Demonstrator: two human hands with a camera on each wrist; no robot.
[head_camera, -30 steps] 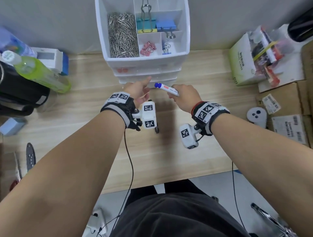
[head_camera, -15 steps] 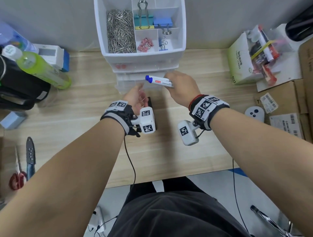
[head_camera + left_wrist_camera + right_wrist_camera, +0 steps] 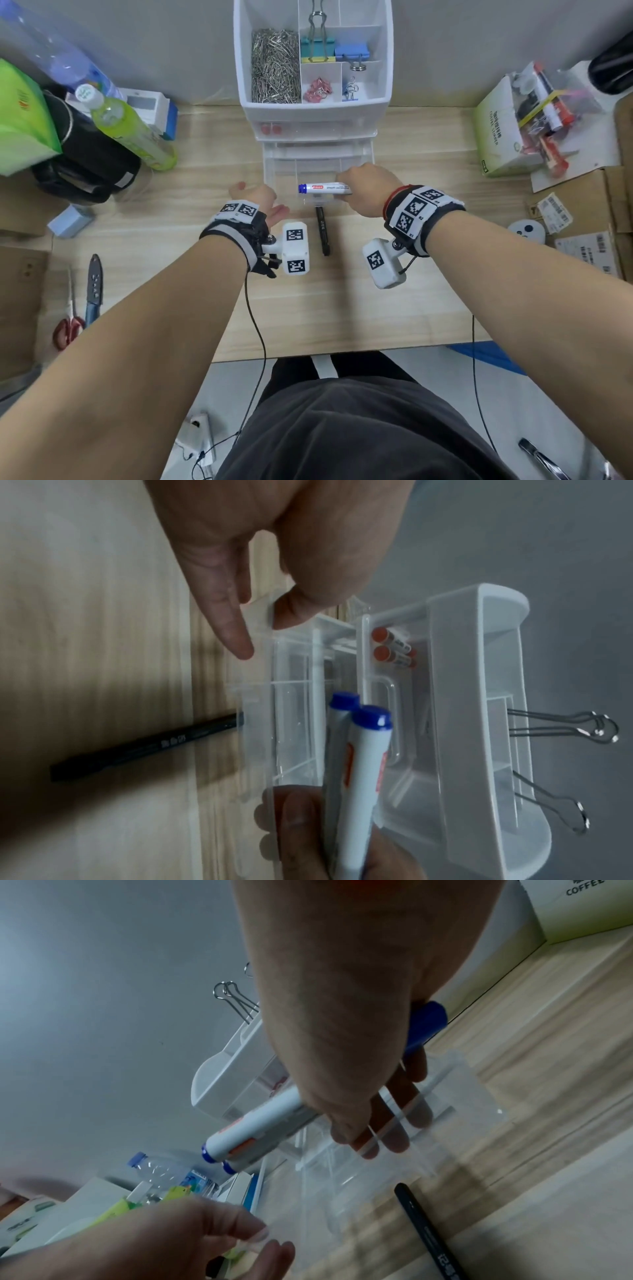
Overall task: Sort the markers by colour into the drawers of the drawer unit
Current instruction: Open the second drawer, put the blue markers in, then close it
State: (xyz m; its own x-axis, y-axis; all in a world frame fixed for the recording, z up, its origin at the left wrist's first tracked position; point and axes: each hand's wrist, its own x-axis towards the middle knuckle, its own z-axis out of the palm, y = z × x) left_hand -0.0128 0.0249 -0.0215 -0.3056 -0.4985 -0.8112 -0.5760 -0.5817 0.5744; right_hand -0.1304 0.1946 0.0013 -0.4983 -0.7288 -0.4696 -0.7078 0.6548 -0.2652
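The white drawer unit (image 3: 383, 113) stands at the back of the desk, with a clear drawer (image 3: 318, 161) pulled far out towards me. My left hand (image 3: 257, 202) pinches the drawer's front left corner (image 3: 267, 620) between thumb and forefinger. Over the open drawer my right hand (image 3: 359, 192) grips two blue-capped white markers (image 3: 322, 188), side by side (image 3: 366, 750) and lying crosswise. Two red-capped markers (image 3: 390, 647) lie in the drawer above. On the desk, a black pen (image 3: 322, 233) touches the drawer front.
The unit's top tray holds paper clips (image 3: 274, 65) and binder clips. A green bottle (image 3: 130, 130) and black bag (image 3: 85, 161) stand left; scissors (image 3: 68, 329) and a knife (image 3: 94, 287) lie nearer. A green-white box (image 3: 500, 133), cardboard boxes (image 3: 582, 205) and a white device (image 3: 527, 231) are right.
My left hand has drawn the clear drawer out towards me. The right hand has carried the blue markers from in front of the unit to above the open drawer.
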